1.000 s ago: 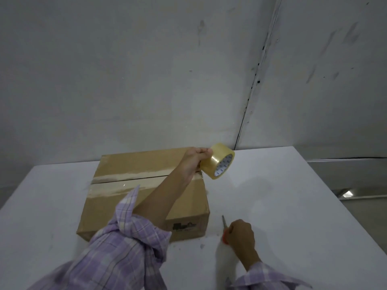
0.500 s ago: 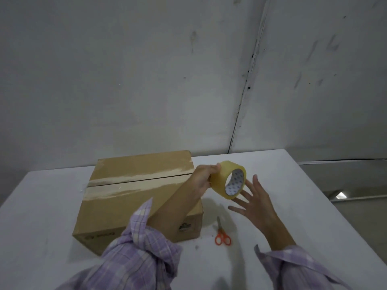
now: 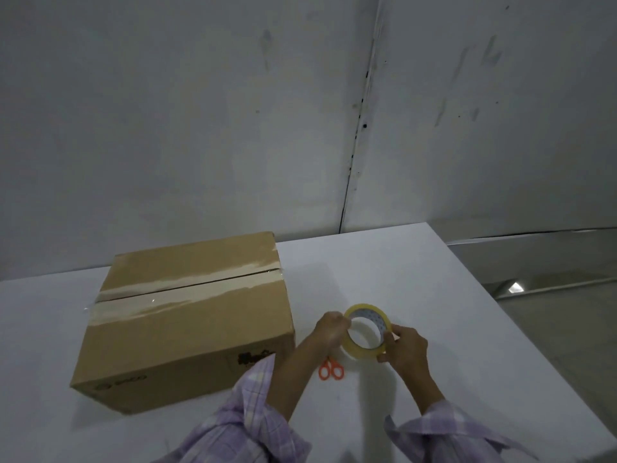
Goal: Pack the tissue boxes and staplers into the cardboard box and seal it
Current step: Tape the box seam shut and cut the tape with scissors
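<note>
Hands meet on the tape roll [image 3: 366,332] now, seen from the head view: the left hand [image 3: 331,333] pinches its near-left rim with curled fingers, and the right hand [image 3: 403,349] grips the opposite rim, thumb over the edge. The roll hangs tilted between them, above the white table [image 3: 450,312]. Just below the left wrist, orange scissors [image 3: 330,369] lie flat, handles toward the person. Left of the left hand sits the cardboard box [image 3: 187,315], flaps shut, a strip of tape running along its top seam. Purple plaid sleeves [image 3: 253,426] are pushed back from both wrists.
</note>
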